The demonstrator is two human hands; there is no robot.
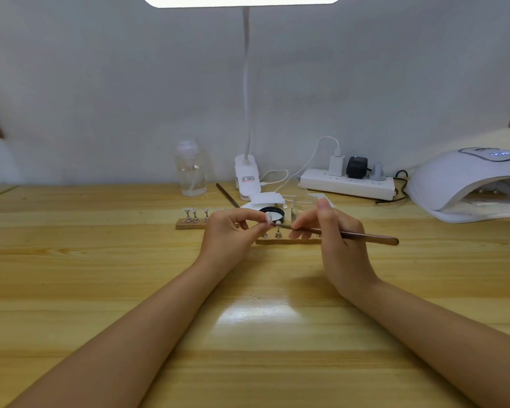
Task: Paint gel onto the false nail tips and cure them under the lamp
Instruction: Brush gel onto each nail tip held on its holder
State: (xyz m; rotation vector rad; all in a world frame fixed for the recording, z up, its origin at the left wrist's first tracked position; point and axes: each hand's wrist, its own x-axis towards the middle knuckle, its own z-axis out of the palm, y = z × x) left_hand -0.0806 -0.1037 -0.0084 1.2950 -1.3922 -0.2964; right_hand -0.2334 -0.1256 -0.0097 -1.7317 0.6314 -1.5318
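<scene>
The left hand [233, 231] is pinching a small pale false nail tip [268, 217] above the light wooden bench [100, 275]; the right hand [333, 237] is gripping a slim brown-handled brush [365, 237], its tip touching the nail; the white domed curing lamp [465, 184] is sitting far right.

Home nail-art desk: wooden tabletop [100, 275] against plain wall; curing lamp [468, 184] at 2 o'clock; power strip [348, 184], clip-on desk lamp [247, 175] at 12; nail-tip stands [190, 223].
</scene>
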